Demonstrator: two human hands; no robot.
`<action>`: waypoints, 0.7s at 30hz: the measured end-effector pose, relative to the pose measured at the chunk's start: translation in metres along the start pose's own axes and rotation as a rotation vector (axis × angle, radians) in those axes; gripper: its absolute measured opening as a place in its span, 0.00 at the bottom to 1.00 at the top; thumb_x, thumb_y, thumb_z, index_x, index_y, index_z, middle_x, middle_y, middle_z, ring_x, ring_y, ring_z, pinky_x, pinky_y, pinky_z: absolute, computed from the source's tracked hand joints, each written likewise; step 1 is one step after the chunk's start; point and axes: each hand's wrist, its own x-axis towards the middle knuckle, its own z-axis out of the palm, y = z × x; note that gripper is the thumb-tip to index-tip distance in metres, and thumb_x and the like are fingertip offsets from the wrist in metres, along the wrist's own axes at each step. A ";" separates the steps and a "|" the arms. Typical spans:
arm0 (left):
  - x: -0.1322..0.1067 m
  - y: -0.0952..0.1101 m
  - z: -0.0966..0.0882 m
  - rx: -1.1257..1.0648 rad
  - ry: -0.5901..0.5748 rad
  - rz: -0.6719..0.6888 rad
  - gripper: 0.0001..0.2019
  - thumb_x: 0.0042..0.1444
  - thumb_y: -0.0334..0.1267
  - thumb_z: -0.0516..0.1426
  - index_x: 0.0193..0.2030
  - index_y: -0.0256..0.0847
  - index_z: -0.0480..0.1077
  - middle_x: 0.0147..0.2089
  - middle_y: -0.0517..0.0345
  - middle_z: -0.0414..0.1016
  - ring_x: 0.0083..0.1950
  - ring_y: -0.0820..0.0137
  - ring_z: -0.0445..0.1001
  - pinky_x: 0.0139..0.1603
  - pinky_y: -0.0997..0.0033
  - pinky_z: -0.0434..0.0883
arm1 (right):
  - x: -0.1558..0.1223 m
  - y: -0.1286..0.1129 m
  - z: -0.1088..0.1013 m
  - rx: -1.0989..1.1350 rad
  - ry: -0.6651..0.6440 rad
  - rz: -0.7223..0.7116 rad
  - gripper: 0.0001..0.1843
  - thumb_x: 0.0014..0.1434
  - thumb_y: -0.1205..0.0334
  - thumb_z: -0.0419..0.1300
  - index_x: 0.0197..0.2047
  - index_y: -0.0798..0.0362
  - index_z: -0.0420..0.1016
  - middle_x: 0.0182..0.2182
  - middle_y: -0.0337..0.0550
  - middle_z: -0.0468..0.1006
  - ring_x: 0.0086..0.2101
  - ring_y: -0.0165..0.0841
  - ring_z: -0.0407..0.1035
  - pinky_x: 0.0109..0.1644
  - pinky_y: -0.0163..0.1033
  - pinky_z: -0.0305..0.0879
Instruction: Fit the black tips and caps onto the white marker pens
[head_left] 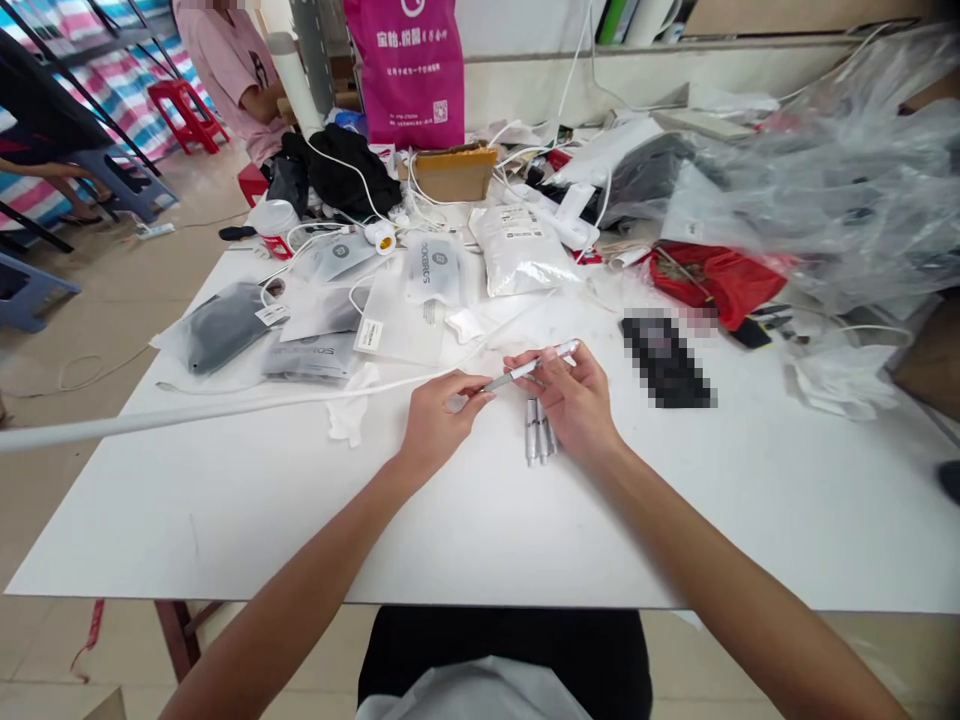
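Small packing workshop, apparently: white rectangular worktable (285,510), frosted printed plastic pouches (435,270), crumpled clear plastic wrapping (817,190), red plastic stool (184,110).

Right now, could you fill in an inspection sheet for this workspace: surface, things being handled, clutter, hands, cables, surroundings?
Surface: white table, most items toward its far side.
Things handled: slim pen-like item between both hands; silver tubes lying by the right hand.
Clutter: plastic pouches, magenta bag, red bag, clear plastic wrap.
Hands: left hand pinches the item's grey end; right holds its white end.
Cables: thick white cord runs past the table's left edge.
Surroundings: person in pink, red stool.
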 end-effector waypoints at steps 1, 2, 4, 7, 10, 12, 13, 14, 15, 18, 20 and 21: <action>-0.001 0.001 0.001 0.009 0.006 0.016 0.05 0.63 0.35 0.70 0.45 0.46 0.85 0.39 0.58 0.85 0.39 0.68 0.80 0.46 0.67 0.76 | -0.001 -0.001 0.000 0.007 0.004 -0.001 0.24 0.62 0.43 0.75 0.38 0.46 0.67 0.39 0.38 0.88 0.46 0.38 0.86 0.56 0.49 0.83; -0.001 0.002 0.002 0.020 0.020 0.026 0.05 0.63 0.35 0.70 0.45 0.46 0.85 0.38 0.58 0.85 0.38 0.69 0.79 0.45 0.67 0.76 | -0.001 -0.002 -0.001 0.012 0.003 -0.004 0.24 0.63 0.43 0.75 0.38 0.46 0.66 0.39 0.38 0.88 0.46 0.38 0.86 0.56 0.49 0.83; -0.002 0.004 0.003 0.039 0.047 0.073 0.04 0.63 0.35 0.70 0.45 0.46 0.85 0.37 0.59 0.84 0.37 0.69 0.80 0.43 0.67 0.76 | -0.002 -0.002 0.000 0.021 -0.001 -0.012 0.23 0.64 0.43 0.74 0.39 0.46 0.66 0.39 0.38 0.88 0.47 0.38 0.86 0.56 0.48 0.83; -0.003 0.003 0.004 0.044 0.079 0.167 0.03 0.64 0.34 0.70 0.44 0.45 0.85 0.35 0.58 0.84 0.35 0.70 0.80 0.40 0.67 0.75 | -0.004 -0.003 0.001 0.030 0.004 -0.008 0.22 0.66 0.44 0.72 0.39 0.46 0.65 0.40 0.38 0.88 0.47 0.38 0.85 0.55 0.47 0.83; -0.004 0.002 0.006 0.069 0.101 0.237 0.03 0.65 0.33 0.69 0.44 0.44 0.85 0.34 0.59 0.84 0.34 0.70 0.79 0.38 0.66 0.75 | -0.006 -0.005 0.003 0.040 0.025 0.006 0.23 0.65 0.43 0.73 0.39 0.46 0.65 0.39 0.37 0.88 0.46 0.37 0.86 0.54 0.46 0.83; -0.005 0.002 0.006 0.111 0.118 0.300 0.04 0.65 0.32 0.68 0.45 0.44 0.84 0.34 0.60 0.84 0.33 0.71 0.79 0.40 0.65 0.76 | -0.008 -0.006 0.004 0.057 0.040 0.014 0.24 0.64 0.44 0.74 0.39 0.46 0.65 0.39 0.36 0.87 0.46 0.37 0.85 0.55 0.46 0.83; -0.005 0.002 0.007 0.133 0.128 0.335 0.05 0.65 0.31 0.68 0.45 0.44 0.84 0.35 0.60 0.84 0.33 0.71 0.79 0.40 0.65 0.76 | -0.009 -0.006 0.005 0.068 0.048 0.021 0.24 0.63 0.44 0.75 0.39 0.46 0.65 0.39 0.36 0.87 0.46 0.36 0.85 0.55 0.46 0.83; -0.005 0.001 0.007 0.152 0.136 0.366 0.05 0.66 0.31 0.68 0.46 0.44 0.84 0.35 0.59 0.84 0.34 0.71 0.79 0.40 0.66 0.77 | -0.009 -0.006 0.006 0.081 0.057 0.032 0.24 0.63 0.44 0.75 0.39 0.46 0.65 0.39 0.36 0.86 0.46 0.36 0.85 0.55 0.45 0.82; -0.006 0.001 0.007 0.168 0.140 0.391 0.06 0.66 0.30 0.67 0.47 0.44 0.83 0.36 0.59 0.84 0.35 0.71 0.79 0.40 0.67 0.77 | -0.010 -0.006 0.007 0.099 0.065 0.045 0.23 0.63 0.45 0.75 0.39 0.46 0.66 0.40 0.35 0.86 0.47 0.36 0.84 0.55 0.45 0.82; -0.006 -0.001 0.007 0.205 0.109 0.405 0.09 0.67 0.31 0.66 0.52 0.46 0.81 0.41 0.57 0.85 0.40 0.70 0.82 0.43 0.67 0.79 | -0.009 -0.008 0.009 0.210 0.090 0.084 0.22 0.62 0.47 0.77 0.40 0.46 0.68 0.38 0.32 0.82 0.45 0.32 0.81 0.54 0.44 0.82; -0.006 -0.003 0.006 0.227 0.046 0.371 0.14 0.67 0.33 0.67 0.57 0.46 0.78 0.47 0.54 0.85 0.46 0.67 0.83 0.50 0.64 0.81 | -0.007 -0.012 0.009 0.328 0.112 0.119 0.22 0.61 0.50 0.78 0.39 0.46 0.68 0.31 0.28 0.74 0.35 0.26 0.76 0.49 0.39 0.82; -0.006 -0.004 0.006 0.237 0.012 0.352 0.15 0.67 0.33 0.67 0.59 0.45 0.77 0.50 0.52 0.84 0.50 0.65 0.83 0.53 0.62 0.81 | -0.005 -0.014 0.007 0.386 0.123 0.143 0.22 0.61 0.50 0.78 0.39 0.46 0.68 0.28 0.27 0.69 0.30 0.24 0.71 0.43 0.35 0.80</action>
